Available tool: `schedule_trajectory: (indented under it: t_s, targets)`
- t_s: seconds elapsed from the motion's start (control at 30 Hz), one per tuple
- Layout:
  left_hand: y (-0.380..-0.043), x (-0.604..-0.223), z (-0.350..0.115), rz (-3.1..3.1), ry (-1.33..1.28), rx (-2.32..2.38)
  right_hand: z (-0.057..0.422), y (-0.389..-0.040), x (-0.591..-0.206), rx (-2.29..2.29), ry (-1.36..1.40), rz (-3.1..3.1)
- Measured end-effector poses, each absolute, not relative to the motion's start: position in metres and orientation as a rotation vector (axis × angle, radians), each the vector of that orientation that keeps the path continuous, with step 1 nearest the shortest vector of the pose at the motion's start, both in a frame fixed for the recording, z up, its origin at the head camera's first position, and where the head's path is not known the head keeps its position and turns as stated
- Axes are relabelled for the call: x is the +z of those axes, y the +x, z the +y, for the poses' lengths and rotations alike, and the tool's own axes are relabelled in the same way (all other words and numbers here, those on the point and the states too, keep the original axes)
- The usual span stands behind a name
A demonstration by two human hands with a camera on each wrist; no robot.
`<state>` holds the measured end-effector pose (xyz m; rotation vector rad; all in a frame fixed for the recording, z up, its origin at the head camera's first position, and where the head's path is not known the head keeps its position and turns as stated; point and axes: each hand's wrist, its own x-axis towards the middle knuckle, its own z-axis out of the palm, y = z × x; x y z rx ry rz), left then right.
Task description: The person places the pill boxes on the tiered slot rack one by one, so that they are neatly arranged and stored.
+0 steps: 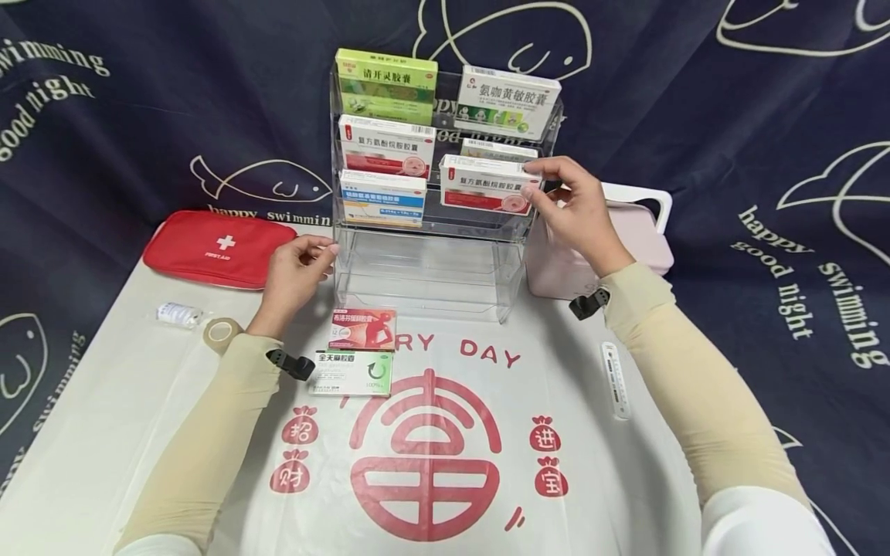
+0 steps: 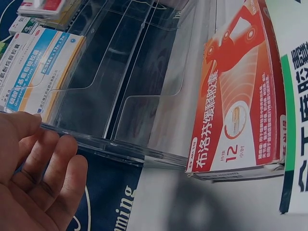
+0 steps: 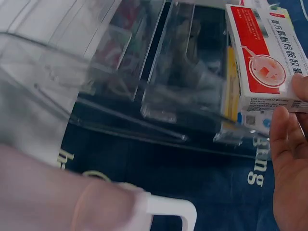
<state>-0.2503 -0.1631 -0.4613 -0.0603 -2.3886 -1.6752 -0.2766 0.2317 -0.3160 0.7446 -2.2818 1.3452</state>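
My right hand (image 1: pixel 573 205) pinches the right end of a white-and-red medicine box (image 1: pixel 487 185), thumb in front. The box is held in front of the right side of a clear tiered display rack (image 1: pixel 424 266), partly covering a pale box (image 1: pixel 497 149) behind it. At the rack's left side edge, my left hand (image 1: pixel 295 274) has thumb and index finger closed together, the other fingers curled. Beside that hand, a white-blue-orange box (image 1: pixel 382 199) sits in the rack, below another white-and-red box (image 1: pixel 385 147). A green box (image 1: pixel 387 89) and a white-and-green box (image 1: pixel 507 104) fill the top row.
A red box (image 1: pixel 361 330) and a white-green box (image 1: pixel 352 374) lie before the rack. Left are a red first-aid pouch (image 1: pixel 219 251), a tape roll (image 1: pixel 222 333) and a wrapped white roll (image 1: pixel 179 314). Right are a pink white-handled case (image 1: pixel 636 239) and a thermometer (image 1: pixel 615 381).
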Motion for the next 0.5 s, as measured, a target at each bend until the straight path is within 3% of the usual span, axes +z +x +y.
schedule_trajectory:
  t_s: [0.5]
  targets:
    - [-0.251,-0.463,-0.164,-2.395,-0.055,-1.680,0.251,-0.309,-0.351,0.994,0.831,-2.378]
